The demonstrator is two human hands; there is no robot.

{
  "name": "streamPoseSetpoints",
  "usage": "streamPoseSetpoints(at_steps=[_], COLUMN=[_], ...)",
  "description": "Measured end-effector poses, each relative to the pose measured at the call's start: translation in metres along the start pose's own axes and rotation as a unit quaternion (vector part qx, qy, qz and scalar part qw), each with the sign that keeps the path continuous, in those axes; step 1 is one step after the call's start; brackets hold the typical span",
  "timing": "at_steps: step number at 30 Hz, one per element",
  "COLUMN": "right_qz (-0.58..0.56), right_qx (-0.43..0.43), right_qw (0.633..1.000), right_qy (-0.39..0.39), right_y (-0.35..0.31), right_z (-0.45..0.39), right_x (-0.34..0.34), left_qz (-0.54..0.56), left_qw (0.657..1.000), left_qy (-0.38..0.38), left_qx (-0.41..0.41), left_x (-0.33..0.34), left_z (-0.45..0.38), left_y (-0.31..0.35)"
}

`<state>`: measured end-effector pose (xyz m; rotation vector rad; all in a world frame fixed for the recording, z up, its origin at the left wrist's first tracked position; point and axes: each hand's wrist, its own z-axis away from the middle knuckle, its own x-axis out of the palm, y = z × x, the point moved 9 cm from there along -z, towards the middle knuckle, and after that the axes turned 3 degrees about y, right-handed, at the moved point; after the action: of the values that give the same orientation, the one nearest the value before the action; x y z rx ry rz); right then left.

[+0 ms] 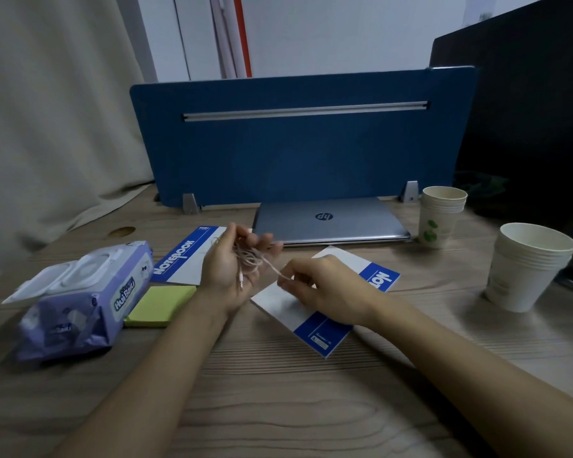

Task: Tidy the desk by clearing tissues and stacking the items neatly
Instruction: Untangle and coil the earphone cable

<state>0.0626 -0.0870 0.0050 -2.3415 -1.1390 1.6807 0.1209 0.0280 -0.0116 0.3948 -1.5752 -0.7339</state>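
My left hand is raised palm-up over the desk middle, with a thin pale cable looped around its fingers. The cable's plug hangs by the palm. My right hand pinches the cable's free strand just to the right. Under the hands lie two blue-and-white notebooks, one at the left and one angled at the right. A yellow sticky-note pad lies beside a purple wet-wipes pack at the left.
A closed silver laptop lies against the blue desk divider. Two stacks of paper cups stand at the right, one farther back and one nearer. A dark monitor fills the right rear. A curtain hangs at the left.
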Motion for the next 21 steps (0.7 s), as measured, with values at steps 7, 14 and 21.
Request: streamPoseSetpoints(at_steps=[7,14,21], right_qz=[0.019,-0.001,-0.029], right_qx=[0.008,-0.006,-0.005], right_qw=[0.996,0.997,0.986], right_qy=[-0.084,-0.076,0.165], right_y=[0.004,-0.002,0.003], right_z=[0.004,0.007,0.005], right_x=[0.014,0.007,-0.051], left_qz=[0.053,-0.578,-0.721], left_qw=[0.984,0.775,0.677], left_qy=[0.132,0.083,-0.135], left_qx=[0.112,0.239,0.06], left_x=[-0.05,-0.023,0.001], left_z=[-0.011,-0.005,0.008], left_y=[0.068,0.064,-0.006])
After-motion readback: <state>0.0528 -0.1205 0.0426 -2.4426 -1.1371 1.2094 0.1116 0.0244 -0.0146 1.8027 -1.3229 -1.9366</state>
